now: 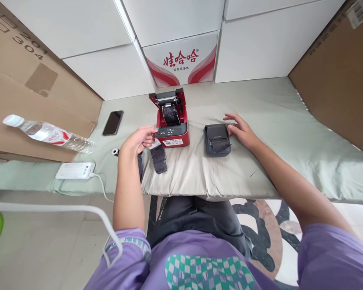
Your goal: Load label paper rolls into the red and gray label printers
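A red and black label printer [174, 139] stands on the covered surface with its lid raised; a dark roll [170, 114] shows inside. My left hand [142, 139] is curled at its front left corner, fingertips on the edge. A dark printed strip [159, 159] hangs down beside that hand. To the right sits a small dark portable printer [217, 141], lid down, with a dark strip [220, 145] coming out of its front. My right hand [241, 129] is at this printer's right side, fingers apart, thumb against or very near its edge.
A phone [113, 123], a leaning water bottle [51, 135], a white power bank [75, 171] with a cable and a small paper roll [115, 152] are on the left. White boxes [178, 60] line the back; cardboard cartons [42, 76] stand at both sides.
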A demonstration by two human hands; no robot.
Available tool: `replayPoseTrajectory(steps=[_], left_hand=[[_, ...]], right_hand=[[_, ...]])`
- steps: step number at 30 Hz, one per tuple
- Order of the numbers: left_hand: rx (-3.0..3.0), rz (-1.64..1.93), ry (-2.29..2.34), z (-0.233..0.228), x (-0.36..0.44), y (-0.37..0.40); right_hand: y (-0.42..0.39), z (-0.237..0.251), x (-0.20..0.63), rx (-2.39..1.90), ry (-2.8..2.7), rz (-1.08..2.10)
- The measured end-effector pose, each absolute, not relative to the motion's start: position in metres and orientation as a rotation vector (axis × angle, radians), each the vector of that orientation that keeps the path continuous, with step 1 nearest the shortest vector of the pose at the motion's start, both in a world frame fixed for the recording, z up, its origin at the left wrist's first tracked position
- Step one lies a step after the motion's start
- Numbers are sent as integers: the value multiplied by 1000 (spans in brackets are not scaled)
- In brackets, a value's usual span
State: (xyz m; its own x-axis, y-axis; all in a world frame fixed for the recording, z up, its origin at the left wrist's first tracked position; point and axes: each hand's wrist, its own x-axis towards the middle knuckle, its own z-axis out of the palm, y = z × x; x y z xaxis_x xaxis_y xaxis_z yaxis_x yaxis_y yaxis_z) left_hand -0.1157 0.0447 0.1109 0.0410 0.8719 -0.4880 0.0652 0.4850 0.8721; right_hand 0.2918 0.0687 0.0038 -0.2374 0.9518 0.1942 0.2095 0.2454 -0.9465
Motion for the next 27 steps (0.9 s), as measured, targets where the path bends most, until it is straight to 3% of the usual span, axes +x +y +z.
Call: replayPoseTrajectory(steps=[19,24,27], left_hand=[[1212,687,1609,123,-117,40],[1610,921,1784,127,-109,78],[1771,750,1804,123,-96,108]], right_hand=[[71,5,292,-1066,-1627,1090],[69,8,292,-1071,-1620,1097],[69,8,293,-1070,-1603,1090]])
